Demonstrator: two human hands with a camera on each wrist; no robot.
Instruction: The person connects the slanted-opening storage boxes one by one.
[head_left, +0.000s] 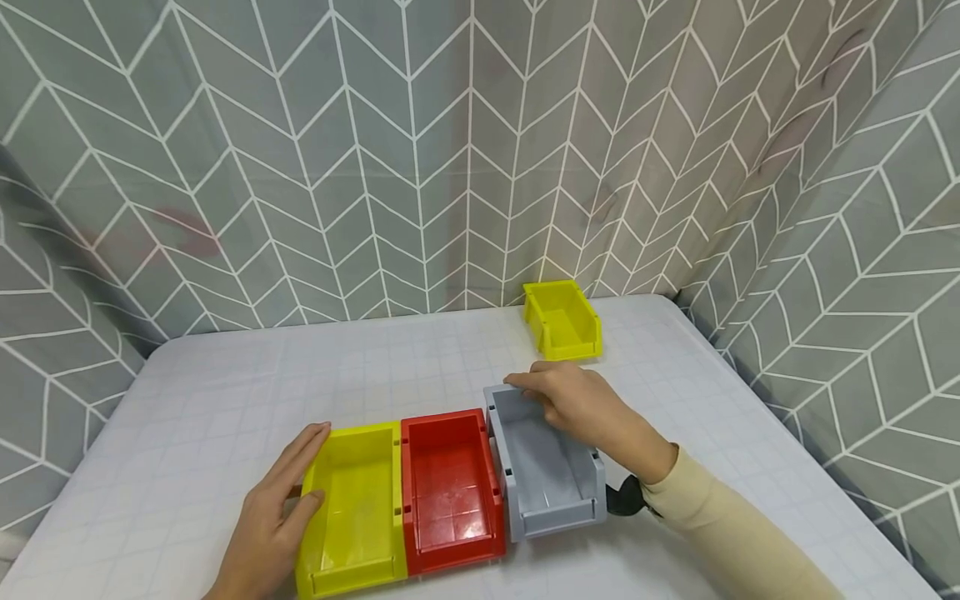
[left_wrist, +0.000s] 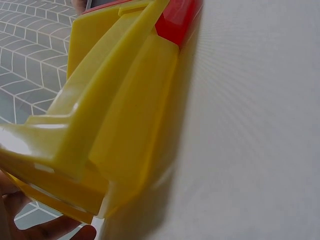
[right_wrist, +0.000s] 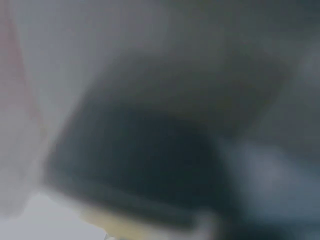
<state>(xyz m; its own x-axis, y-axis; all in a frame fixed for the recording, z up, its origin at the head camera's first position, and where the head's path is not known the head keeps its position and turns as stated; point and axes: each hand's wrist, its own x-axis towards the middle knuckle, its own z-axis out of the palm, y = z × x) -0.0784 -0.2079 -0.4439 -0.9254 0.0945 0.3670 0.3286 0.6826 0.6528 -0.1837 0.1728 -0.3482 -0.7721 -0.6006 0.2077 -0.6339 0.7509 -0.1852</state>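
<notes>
Three open plastic storage bins stand side by side in the head view. The yellow bin (head_left: pixel 356 500) is leftmost, and the red bin (head_left: pixel 453 483) sits against it. A grey bin (head_left: pixel 543 467) is at the right, slightly askew to the red one. My left hand (head_left: pixel 270 504) rests along the yellow bin's outer left side, its fingertips at the far corner and thumb at the rim. Over the grey bin's far right corner, my right hand (head_left: pixel 577 404) grips the wall, with one finger reaching along the back rim. The right wrist view is dark and blurred.
A smaller yellow bin (head_left: pixel 566 321) stands near the table's back edge, beyond my right hand. The white-covered table (head_left: pixel 225 392) meets a grey patterned curtain (head_left: pixel 420 167) behind. A black object (head_left: pixel 626 497) shows at my right wrist.
</notes>
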